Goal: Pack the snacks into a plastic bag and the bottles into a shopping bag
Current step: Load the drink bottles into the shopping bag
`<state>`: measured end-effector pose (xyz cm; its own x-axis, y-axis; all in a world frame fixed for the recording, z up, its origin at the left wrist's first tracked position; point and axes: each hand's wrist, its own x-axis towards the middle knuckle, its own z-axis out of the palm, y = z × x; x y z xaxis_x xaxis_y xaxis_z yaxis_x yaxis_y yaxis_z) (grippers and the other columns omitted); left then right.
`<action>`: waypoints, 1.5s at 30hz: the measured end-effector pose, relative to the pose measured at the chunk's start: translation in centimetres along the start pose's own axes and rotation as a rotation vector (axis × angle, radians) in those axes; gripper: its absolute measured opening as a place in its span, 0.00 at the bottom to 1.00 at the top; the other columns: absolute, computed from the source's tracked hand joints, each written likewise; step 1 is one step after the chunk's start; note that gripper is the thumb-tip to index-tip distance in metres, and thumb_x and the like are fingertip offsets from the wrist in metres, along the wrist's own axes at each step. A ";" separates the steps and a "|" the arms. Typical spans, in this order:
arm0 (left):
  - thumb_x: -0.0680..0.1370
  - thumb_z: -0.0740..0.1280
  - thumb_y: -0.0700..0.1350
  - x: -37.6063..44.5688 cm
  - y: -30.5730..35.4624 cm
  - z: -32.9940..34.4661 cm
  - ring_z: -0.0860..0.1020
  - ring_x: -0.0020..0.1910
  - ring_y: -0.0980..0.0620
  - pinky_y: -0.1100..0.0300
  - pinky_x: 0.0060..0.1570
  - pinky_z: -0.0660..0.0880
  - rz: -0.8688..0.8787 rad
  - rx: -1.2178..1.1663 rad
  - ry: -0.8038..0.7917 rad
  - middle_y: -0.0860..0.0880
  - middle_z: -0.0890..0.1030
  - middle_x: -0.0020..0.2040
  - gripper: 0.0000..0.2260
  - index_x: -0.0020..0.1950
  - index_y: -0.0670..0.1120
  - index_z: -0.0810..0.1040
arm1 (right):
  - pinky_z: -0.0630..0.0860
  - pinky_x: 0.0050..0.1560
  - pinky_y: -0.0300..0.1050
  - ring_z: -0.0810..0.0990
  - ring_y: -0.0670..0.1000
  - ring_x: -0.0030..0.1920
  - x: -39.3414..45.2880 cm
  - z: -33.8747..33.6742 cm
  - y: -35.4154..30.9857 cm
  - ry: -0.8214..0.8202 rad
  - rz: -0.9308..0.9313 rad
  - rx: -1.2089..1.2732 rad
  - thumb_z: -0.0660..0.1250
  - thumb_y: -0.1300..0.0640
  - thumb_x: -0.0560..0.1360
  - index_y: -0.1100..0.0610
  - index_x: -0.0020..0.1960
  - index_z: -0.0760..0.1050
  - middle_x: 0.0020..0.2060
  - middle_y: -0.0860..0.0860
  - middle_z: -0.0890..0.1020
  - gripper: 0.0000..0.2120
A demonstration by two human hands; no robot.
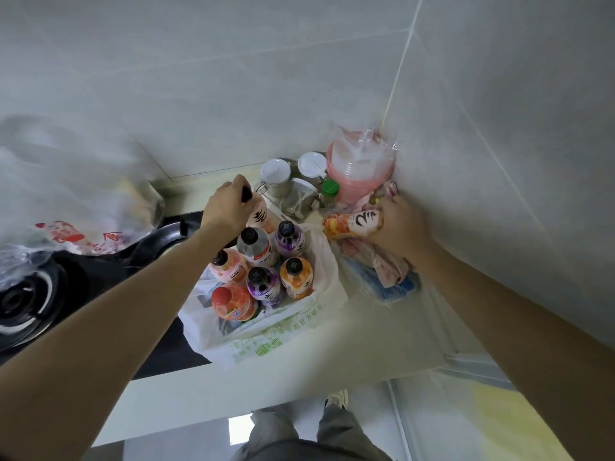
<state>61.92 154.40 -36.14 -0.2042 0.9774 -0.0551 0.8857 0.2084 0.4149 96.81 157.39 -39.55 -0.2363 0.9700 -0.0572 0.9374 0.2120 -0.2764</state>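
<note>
A white shopping bag (293,331) with green print stands open on the counter. Several drink bottles stand upright inside it, among them an orange one (297,277), a purple one (263,285) and a red-capped one (231,302). My left hand (226,207) grips the black cap of a peach-pink bottle (261,216) at the bag's far edge. My right hand (399,227) holds an orange-and-white bottle (352,224) lying sideways, just right of the bag. A clear plastic bag (76,194) with red print lies blurred at the far left; its contents are hard to make out.
A black gas hob (30,297) with burners fills the left. Jars with white lids (276,171), a green-capped jar (330,188) and a stack of pink bowls in plastic (359,171) crowd the tiled corner. Cloths and a blue item (396,281) lie under my right wrist.
</note>
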 end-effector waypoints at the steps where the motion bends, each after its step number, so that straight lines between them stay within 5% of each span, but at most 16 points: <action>1: 0.81 0.66 0.53 -0.3 -0.2 -0.4 0.77 0.46 0.41 0.48 0.43 0.74 0.001 -0.018 0.018 0.43 0.79 0.50 0.11 0.55 0.46 0.72 | 0.79 0.50 0.52 0.79 0.56 0.55 0.2 -0.4 -0.5 0.029 0.003 0.073 0.77 0.31 0.61 0.50 0.54 0.78 0.55 0.52 0.80 0.31; 5: 0.80 0.68 0.52 -1.6 -0.9 -2.4 0.78 0.46 0.39 0.45 0.45 0.77 0.025 -0.045 0.087 0.43 0.80 0.49 0.11 0.54 0.46 0.73 | 0.79 0.51 0.55 0.79 0.55 0.52 0.4 -1.8 -4.0 0.045 0.039 0.286 0.82 0.44 0.57 0.53 0.54 0.80 0.51 0.50 0.80 0.29; 11: 0.80 0.69 0.50 -4.0 -1.9 -6.1 0.77 0.45 0.39 0.47 0.43 0.75 0.036 -0.127 0.231 0.41 0.80 0.49 0.12 0.56 0.43 0.74 | 0.69 0.43 0.46 0.77 0.54 0.46 0.2 -2.5 -8.1 0.095 0.028 0.332 0.80 0.53 0.64 0.55 0.52 0.78 0.50 0.50 0.76 0.21; 16: 0.79 0.69 0.51 -6.6 -2.9 -9.2 0.77 0.43 0.44 0.52 0.40 0.73 0.008 -0.179 0.339 0.43 0.81 0.48 0.13 0.55 0.42 0.76 | 0.77 0.52 0.53 0.79 0.55 0.50 0.3 -4.6 -11.3 0.186 -0.087 0.403 0.80 0.51 0.64 0.55 0.52 0.78 0.51 0.51 0.76 0.20; 22: 0.76 0.69 0.50 -11.0 -4.2 -12.2 0.78 0.41 0.43 0.48 0.39 0.76 -0.021 -0.192 0.386 0.45 0.81 0.43 0.11 0.51 0.43 0.76 | 0.76 0.49 0.49 0.76 0.51 0.47 0.2 -8.0 -16.5 0.257 -0.274 0.411 0.81 0.50 0.65 0.54 0.48 0.75 0.50 0.50 0.75 0.19; 27: 0.76 0.71 0.48 -15.2 -5.8 -13.8 0.78 0.40 0.48 0.57 0.34 0.70 -0.065 -0.203 0.424 0.49 0.79 0.41 0.09 0.50 0.45 0.76 | 0.78 0.50 0.52 0.78 0.51 0.48 -0.9 -9.7 -21.1 0.289 -0.401 0.441 0.78 0.46 0.66 0.54 0.50 0.76 0.51 0.50 0.75 0.20; 38: 0.76 0.72 0.48 -25.7 -12.5 -15.5 0.80 0.38 0.49 0.52 0.35 0.76 -0.208 -0.166 0.412 0.49 0.81 0.39 0.09 0.47 0.44 0.77 | 0.72 0.43 0.46 0.76 0.50 0.44 -9.6 -6.4 -34.9 0.089 -0.705 0.561 0.81 0.47 0.65 0.54 0.47 0.74 0.47 0.47 0.74 0.20; 45: 0.75 0.72 0.49 -30.2 -19.1 -13.0 0.80 0.40 0.51 0.52 0.37 0.77 -0.272 -0.206 0.278 0.52 0.80 0.39 0.07 0.47 0.47 0.77 | 0.74 0.43 0.48 0.76 0.49 0.44 -15.3 2.1 -38.7 -0.072 -0.644 0.496 0.81 0.48 0.64 0.53 0.46 0.74 0.46 0.44 0.73 0.20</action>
<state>45.69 120.45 -30.60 -0.5478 0.8353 0.0476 0.6884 0.4177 0.5930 63.57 134.08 -29.99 -0.7215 0.6626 0.2009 0.3939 0.6314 -0.6680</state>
